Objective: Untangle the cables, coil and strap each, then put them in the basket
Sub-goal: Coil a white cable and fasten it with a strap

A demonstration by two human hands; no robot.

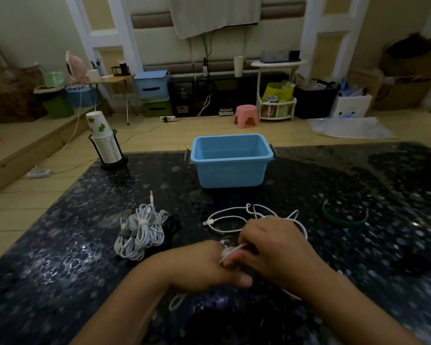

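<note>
Meanwhile both hands [237, 257] pinch a thin white cable [224, 221], loosely looped, unstrapped.

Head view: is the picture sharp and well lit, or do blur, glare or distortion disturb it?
Head view: dim overall; the hands, left hand and right hand, are slightly blurred where they hold the white cable; the dark table throws small glare spots; the wide-angle lens bends the room's edges; the blue basket and the bundled cables look fairly sharp.

white cable [228, 221]: part hidden under hands | forearms: cut by bottom edge
</note>
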